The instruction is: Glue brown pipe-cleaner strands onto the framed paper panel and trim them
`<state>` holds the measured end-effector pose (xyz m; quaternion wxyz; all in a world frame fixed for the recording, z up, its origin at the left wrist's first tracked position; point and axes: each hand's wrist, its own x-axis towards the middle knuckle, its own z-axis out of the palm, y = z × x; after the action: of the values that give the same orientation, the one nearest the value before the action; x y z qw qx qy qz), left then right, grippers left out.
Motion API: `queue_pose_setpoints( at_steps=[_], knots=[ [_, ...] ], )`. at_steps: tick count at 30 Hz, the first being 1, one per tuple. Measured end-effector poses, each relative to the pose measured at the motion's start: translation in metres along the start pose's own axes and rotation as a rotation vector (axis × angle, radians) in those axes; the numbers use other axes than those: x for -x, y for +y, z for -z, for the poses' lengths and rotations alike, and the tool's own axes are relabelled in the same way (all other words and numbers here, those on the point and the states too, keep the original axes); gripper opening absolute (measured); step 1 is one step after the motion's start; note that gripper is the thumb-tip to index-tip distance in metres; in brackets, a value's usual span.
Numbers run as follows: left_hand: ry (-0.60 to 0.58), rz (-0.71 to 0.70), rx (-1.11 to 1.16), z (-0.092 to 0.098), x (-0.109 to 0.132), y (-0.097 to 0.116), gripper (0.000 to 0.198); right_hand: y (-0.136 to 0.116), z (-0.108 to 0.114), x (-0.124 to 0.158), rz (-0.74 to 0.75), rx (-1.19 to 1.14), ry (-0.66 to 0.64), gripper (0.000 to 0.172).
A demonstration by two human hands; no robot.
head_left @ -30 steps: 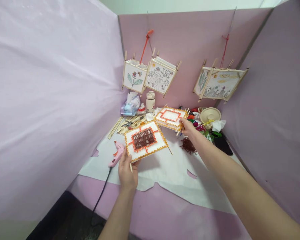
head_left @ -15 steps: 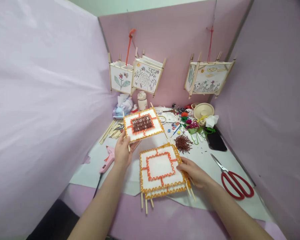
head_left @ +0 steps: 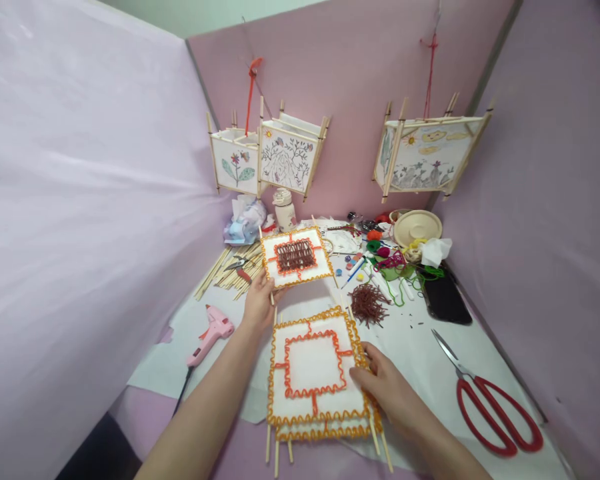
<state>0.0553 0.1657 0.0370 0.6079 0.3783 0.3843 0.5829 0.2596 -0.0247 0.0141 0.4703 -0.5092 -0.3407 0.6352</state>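
My left hand [head_left: 261, 300] grips the lower left corner of a white panel [head_left: 325, 261] edged in wavy orange yarn, with rows of brown yarn filling its red inner frame. Nearer to me, my right hand [head_left: 380, 380] pinches the right edge of a stack of similar panels [head_left: 313, 363]. The top panel of that stack has a red yarn square with a plain white centre. Thin wooden sticks [head_left: 276, 457] poke out below it. Beyond the stack lies a heap of short brown yarn pieces [head_left: 369, 305].
Red-handled scissors [head_left: 497, 413] and a black phone [head_left: 446, 297] lie on the right. At left are a pink glue gun [head_left: 210, 337], wooden sticks [head_left: 213, 273] and pliers [head_left: 237, 262]. Paper lanterns [head_left: 433, 157] hang at the back, above a bottle [head_left: 285, 210] and coloured yarn [head_left: 393, 257].
The stack in my right hand has come down and closer to me. The brown-filled panel has shifted slightly right and down, and the view has tilted a little. Both hands keep their hold.
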Motion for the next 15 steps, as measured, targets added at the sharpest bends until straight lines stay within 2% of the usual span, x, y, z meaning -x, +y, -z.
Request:
queue_pose_setpoints(
  at_steps=[4, 8, 12, 15],
  knots=[
    [0.018, -0.05, 0.037, 0.013, 0.02, 0.028, 0.044, -0.013, 0.017, 0.007, -0.053, -0.111, 0.003, 0.045],
    [0.067, -0.001, 0.048, 0.032, 0.059, 0.049, 0.051, -0.031, 0.049, -0.006, -0.04, -0.091, 0.133, 0.047],
    [0.159, 0.085, 0.062, 0.049, 0.11, 0.043, 0.051, -0.07, 0.069, -0.061, 0.103, -0.066, 0.33, 0.04],
    [0.235, 0.217, 0.068, 0.058, 0.146, 0.029, 0.062, -0.105, 0.068, -0.123, 0.178, -0.038, 0.368, 0.027]
  ],
)
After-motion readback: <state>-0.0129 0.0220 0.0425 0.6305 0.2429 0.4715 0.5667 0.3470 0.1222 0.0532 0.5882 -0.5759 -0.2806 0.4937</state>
